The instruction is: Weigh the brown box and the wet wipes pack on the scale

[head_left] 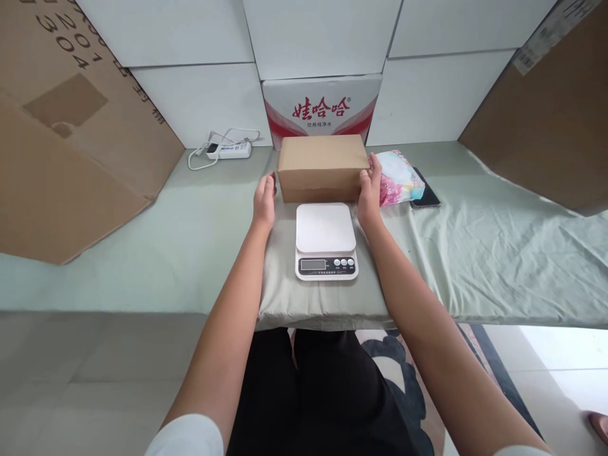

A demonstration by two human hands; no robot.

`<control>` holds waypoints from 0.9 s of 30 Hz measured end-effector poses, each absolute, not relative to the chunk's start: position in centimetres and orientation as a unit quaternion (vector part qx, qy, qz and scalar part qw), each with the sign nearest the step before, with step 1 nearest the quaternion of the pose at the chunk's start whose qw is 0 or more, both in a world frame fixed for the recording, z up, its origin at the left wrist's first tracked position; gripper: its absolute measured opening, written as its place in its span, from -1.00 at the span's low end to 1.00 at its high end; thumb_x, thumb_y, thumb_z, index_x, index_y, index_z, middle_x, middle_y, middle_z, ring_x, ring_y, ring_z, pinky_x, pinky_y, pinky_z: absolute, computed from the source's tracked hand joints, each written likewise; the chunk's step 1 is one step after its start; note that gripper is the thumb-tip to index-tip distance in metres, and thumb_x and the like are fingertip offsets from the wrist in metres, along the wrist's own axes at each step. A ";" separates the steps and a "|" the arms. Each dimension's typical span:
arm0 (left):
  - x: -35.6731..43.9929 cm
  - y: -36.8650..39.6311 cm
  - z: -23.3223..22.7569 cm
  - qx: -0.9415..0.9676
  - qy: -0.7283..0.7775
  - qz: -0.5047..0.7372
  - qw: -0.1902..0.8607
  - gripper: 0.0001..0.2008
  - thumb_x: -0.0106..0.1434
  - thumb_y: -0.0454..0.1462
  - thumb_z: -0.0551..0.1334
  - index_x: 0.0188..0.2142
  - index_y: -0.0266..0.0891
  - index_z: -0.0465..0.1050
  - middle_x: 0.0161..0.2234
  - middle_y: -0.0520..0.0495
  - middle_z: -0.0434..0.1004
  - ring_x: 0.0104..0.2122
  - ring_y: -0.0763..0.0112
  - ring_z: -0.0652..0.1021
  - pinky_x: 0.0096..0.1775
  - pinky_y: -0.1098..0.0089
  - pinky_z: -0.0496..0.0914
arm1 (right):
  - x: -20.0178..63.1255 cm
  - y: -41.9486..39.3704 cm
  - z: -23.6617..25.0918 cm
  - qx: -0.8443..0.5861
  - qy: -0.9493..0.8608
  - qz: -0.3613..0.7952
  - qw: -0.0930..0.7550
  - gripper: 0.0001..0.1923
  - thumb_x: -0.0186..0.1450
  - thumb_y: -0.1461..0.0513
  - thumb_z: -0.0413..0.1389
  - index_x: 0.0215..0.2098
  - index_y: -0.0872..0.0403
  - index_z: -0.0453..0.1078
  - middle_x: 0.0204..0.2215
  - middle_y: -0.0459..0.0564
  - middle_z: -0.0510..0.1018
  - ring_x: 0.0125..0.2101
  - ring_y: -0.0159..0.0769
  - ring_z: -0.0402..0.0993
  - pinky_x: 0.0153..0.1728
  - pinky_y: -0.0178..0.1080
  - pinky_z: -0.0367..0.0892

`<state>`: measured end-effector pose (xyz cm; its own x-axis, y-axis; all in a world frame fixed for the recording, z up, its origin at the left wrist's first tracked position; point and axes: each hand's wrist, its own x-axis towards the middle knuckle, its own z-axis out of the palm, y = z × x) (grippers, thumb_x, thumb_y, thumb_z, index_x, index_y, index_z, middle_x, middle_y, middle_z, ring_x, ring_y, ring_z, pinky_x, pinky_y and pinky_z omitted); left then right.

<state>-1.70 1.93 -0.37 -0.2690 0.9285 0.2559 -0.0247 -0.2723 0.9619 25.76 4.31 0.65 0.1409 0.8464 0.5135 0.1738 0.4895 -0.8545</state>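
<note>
A closed brown cardboard box [323, 183] rests on the cloth-covered table, lengthwise in front of me. My left hand [265, 201] is beside its left end, fingers slightly curved and a narrow gap between hand and box. At the other end, my right hand [370, 193] is against the box, its thumb over the front right corner and its fingers along the side. Between my forearms, just in front of the box, lies a white kitchen scale [326, 242] with nothing on its platform. Its display looks blank.
Right of the box, a pink and white plastic pack [399, 179] lies partly over a dark phone [427, 193]. A power strip [230, 151] with a white cable is at the back left. Large cardboard sheets [95, 171] flank the table; a printed white carton [323, 104] stands behind.
</note>
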 end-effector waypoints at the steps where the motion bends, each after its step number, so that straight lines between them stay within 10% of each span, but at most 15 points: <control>1: -2.1 1.9 -0.2 0.470 0.479 0.644 0.367 -0.13 0.26 0.44 0.14 0.24 -0.11 0.53 0.39 -0.27 0.50 0.48 0.00 0.40 0.45 0.11 0.28 | 25.9 4.4 0.4 -0.423 -0.600 0.274 0.621 -0.08 0.36 -0.37 -0.06 0.50 -0.10 0.11 0.48 0.10 0.29 0.55 0.02 0.09 0.57 0.23 -0.04; 27: -0.9 -0.1 1.7 0.530 0.404 0.665 0.337 -0.18 0.29 0.40 0.19 0.21 -0.13 0.59 0.30 -0.23 0.61 0.44 -0.05 0.44 0.44 0.06 0.33 | 25.4 2.0 3.4 -0.404 -0.638 0.261 0.601 -0.03 0.33 -0.42 -0.04 0.54 -0.19 0.10 0.58 -0.05 0.16 0.61 -0.08 -0.06 0.60 0.17 -0.06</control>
